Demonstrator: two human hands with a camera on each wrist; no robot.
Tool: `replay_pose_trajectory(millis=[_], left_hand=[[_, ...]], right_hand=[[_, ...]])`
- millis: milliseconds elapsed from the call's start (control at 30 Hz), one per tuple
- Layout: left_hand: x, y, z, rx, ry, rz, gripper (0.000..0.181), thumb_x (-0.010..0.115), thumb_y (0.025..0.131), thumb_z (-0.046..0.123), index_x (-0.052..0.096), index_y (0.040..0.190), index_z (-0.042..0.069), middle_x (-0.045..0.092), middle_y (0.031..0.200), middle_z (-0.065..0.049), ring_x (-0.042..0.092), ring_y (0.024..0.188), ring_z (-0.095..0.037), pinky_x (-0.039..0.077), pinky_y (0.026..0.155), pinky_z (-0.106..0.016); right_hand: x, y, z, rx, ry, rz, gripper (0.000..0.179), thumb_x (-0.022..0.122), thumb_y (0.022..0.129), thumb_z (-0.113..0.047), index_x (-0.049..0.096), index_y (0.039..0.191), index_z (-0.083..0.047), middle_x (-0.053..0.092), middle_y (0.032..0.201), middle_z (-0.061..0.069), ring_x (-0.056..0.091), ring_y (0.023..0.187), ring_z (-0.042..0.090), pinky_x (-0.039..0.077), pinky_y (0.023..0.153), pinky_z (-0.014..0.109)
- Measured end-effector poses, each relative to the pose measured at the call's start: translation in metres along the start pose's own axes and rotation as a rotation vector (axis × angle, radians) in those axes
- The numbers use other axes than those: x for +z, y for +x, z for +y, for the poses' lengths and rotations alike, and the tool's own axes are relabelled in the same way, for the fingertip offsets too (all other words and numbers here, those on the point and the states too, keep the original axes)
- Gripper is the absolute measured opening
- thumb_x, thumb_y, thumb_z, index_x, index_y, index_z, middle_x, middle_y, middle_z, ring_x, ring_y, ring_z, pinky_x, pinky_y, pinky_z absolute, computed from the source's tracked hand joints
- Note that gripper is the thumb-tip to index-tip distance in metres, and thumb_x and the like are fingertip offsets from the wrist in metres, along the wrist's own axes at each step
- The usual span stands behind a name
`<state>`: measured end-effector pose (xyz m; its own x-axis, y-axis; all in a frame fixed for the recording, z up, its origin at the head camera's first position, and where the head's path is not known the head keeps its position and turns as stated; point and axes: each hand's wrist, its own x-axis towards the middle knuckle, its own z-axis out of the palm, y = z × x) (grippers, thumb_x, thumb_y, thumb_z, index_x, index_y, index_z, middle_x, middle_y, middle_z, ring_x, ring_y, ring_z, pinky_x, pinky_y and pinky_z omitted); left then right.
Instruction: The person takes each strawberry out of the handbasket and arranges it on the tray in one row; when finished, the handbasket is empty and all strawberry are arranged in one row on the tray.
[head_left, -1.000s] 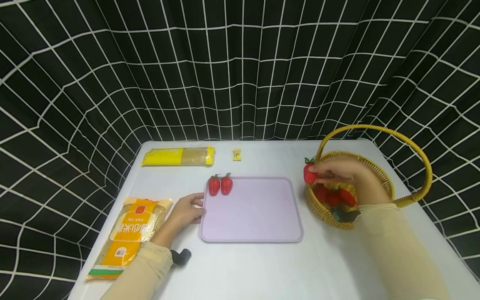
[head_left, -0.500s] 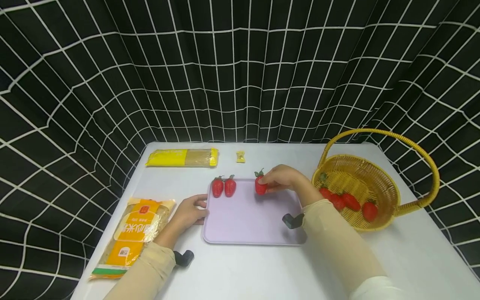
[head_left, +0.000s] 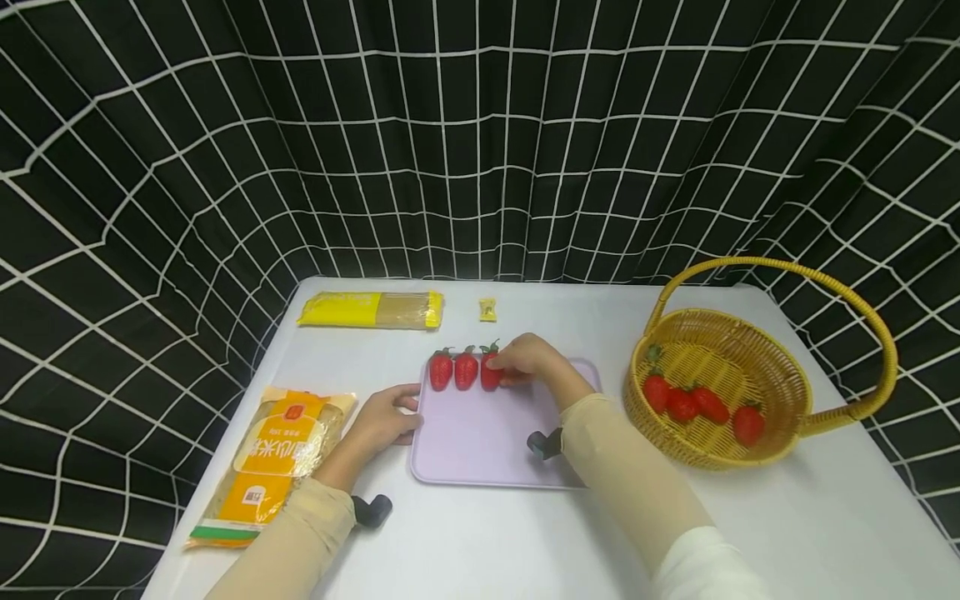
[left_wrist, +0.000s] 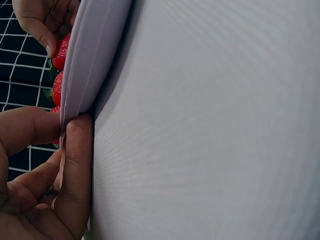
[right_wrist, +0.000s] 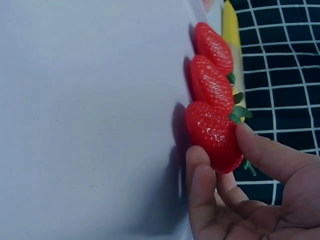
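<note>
Black curtain [head_left: 480, 125] with a white grid fills the upper frame behind a white counter [head_left: 465, 542]. At centre, the right hand [head_left: 528, 358] pinches a strawberry [head_left: 491, 377] between thumb and fingertips at the far edge of a lilac tray [head_left: 480, 442], just right of two strawberries [head_left: 466, 372] in a row. The left hand [head_left: 386, 418], thumb and forefinger closed on the tray's rim, is left of centre. At right, a wicker basket [head_left: 712, 456] holds four more strawberries [head_left: 682, 406]; an orange bag [head_left: 273, 467] lies lower left, a yellow packet [head_left: 371, 310] above it.
</note>
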<state>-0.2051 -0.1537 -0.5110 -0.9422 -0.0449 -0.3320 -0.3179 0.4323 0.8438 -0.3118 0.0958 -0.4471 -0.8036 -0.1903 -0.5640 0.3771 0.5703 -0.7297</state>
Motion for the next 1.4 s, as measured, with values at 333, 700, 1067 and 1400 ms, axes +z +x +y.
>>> replay_pose_trajectory(millis=[333, 700, 1067, 1400], left_hand=[[0.002, 0.0, 0.005, 0.02, 0.004, -0.01, 0.06, 0.069, 0.082, 0.005, 0.054, 0.14, 0.014, 0.06, 0.111, -0.01, 0.065, 0.081, -0.021, 0.061, 0.064, -0.029], [0.003, -0.002, 0.011, 0.014, 0.004, -0.003, 0.06, 0.069, 0.082, 0.004, 0.054, 0.14, 0.014, 0.06, 0.111, -0.01, 0.065, 0.081, -0.021, 0.061, 0.064, -0.029], [0.005, -0.003, 0.008, 0.012, 0.002, -0.001, 0.06, 0.069, 0.082, 0.002, 0.054, 0.139, 0.012, 0.06, 0.111, -0.011, 0.065, 0.082, -0.022, 0.061, 0.064, -0.029], [0.002, -0.004, 0.006, 0.0, -0.001, 0.004, 0.062, 0.069, 0.081, 0.002, 0.054, 0.14, 0.012, 0.059, 0.112, -0.012, 0.064, 0.081, -0.022, 0.061, 0.064, -0.029]], right_hand=[[0.003, -0.001, 0.002, -0.01, -0.056, 0.063, 0.032, 0.074, 0.086, -0.016, 0.064, 0.108, 0.005, 0.066, 0.091, 0.014, 0.068, 0.076, 0.023, 0.06, 0.078, 0.032], [-0.001, 0.006, 0.009, 0.009, -0.144, 0.148, 0.035, 0.08, 0.082, -0.029, 0.069, 0.096, 0.001, 0.069, 0.077, 0.011, 0.065, 0.067, 0.02, 0.056, 0.065, 0.028], [-0.035, -0.029, 0.003, -0.052, -0.196, 0.073, 0.055, 0.076, 0.083, -0.044, 0.066, 0.109, 0.004, 0.069, 0.096, 0.014, 0.069, 0.086, 0.027, 0.059, 0.083, 0.036], [-0.112, -0.085, 0.015, -0.12, -0.077, -0.121, 0.054, 0.073, 0.088, -0.032, 0.06, 0.123, 0.008, 0.067, 0.114, 0.019, 0.067, 0.101, 0.029, 0.055, 0.093, 0.04]])
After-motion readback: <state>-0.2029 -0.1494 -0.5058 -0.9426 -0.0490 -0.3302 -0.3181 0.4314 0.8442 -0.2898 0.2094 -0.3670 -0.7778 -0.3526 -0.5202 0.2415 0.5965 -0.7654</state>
